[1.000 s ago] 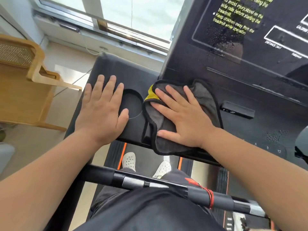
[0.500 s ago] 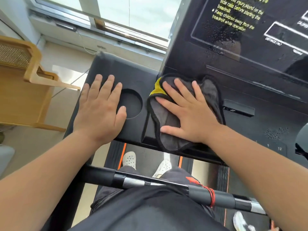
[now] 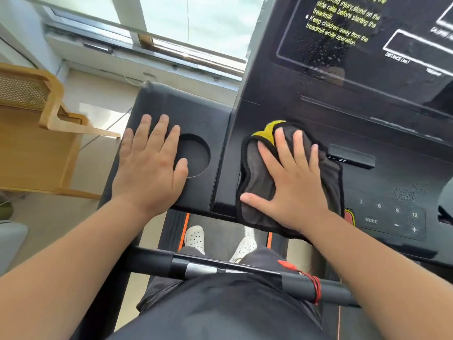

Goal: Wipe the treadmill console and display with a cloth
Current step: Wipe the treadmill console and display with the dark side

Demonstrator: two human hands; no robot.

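Two wide grips, fingers spread: left hand rests on the treadmill console beside its cup holder, right hand presses the grey cloth flat.

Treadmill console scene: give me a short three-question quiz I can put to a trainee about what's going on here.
1. True or false: the left hand presses the cloth.
2. Where does the cloth lie? A: on the console, right of the cup holder; B: on the display; C: on the handlebar.
3. Fill in: the cloth's exposed corner is ____.
Key: 1 false; 2 A; 3 yellow.
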